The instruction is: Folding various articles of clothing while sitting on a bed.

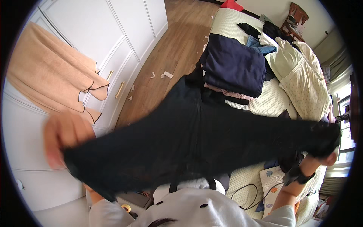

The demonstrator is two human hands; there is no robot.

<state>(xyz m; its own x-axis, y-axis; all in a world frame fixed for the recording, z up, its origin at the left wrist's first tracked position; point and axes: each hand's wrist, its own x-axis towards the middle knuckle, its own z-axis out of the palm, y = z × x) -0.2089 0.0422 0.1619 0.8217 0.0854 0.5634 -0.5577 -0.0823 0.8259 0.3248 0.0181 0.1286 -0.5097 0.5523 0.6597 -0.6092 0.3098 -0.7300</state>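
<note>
A black garment with a seam down its middle is stretched across in front of me, between my two hands. At the left, my left hand has its fingers curled round one end of the cloth; motion blurs it. Over at the right, my right hand grips the other end, mostly hidden behind the fabric. A black band circles my right wrist. Just beyond the garment, a folded navy cloth tops a stack of folded clothes on the bed.
Cream floral clothing and blue denim lie heaped on the bed's far right. A peach cloth hangs against white cabinets at the left. White scraps dot the wooden floor. A black cable loops nearby.
</note>
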